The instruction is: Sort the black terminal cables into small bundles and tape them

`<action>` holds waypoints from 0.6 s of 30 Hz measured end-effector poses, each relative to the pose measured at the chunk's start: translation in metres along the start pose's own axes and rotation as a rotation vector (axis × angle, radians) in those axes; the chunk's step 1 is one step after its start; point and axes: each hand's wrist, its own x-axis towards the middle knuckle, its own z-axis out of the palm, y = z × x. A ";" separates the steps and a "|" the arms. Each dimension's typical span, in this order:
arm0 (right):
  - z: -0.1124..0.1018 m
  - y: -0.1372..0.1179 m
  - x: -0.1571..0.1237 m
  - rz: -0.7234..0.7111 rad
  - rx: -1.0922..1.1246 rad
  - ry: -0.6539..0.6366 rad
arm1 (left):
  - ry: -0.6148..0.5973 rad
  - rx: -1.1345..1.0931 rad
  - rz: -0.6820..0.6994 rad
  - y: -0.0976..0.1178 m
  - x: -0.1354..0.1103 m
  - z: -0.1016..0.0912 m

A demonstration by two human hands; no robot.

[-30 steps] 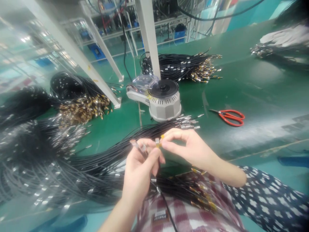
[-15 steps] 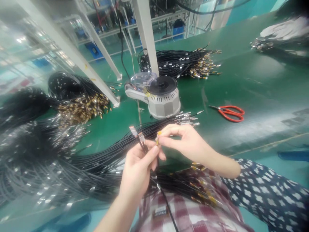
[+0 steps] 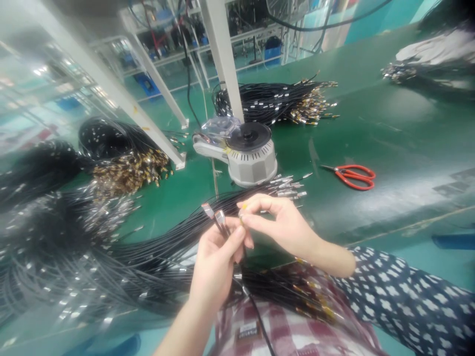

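My left hand (image 3: 218, 254) is closed around black cables whose two flat silver connectors (image 3: 208, 210) stick up above the fingers. Thumb and forefinger of my right hand (image 3: 276, 220) pinch a small yellow-and-silver cable end (image 3: 242, 213), right against my left fingertips. Much of that end is hidden by the fingers. Below both hands a bundle of black cables with yellowish ends (image 3: 315, 296) lies across my lap. Just beyond them, another black cable bundle (image 3: 178, 225) runs over the table, its silver ends (image 3: 287, 185) pointing right.
A round tape dispenser (image 3: 252, 165) stands beyond my hands on the green table (image 3: 356, 118). Red-handled scissors (image 3: 356, 176) lie to the right. Cable piles surround a white post (image 3: 218, 54) and fill the left side. White cloth (image 3: 434, 47) sits at far right.
Both hands stay together, with the right fingers shifted slightly at the yellow cable end. The view has tilted a little, so the surroundings appear slightly lower.
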 end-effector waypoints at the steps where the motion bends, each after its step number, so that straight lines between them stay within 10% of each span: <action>1: 0.000 -0.001 -0.001 -0.009 -0.031 0.009 | 0.009 0.016 -0.004 0.001 0.000 0.000; 18: -0.009 0.012 0.011 0.042 0.284 -0.188 | -0.130 -0.074 -0.174 0.006 0.005 -0.004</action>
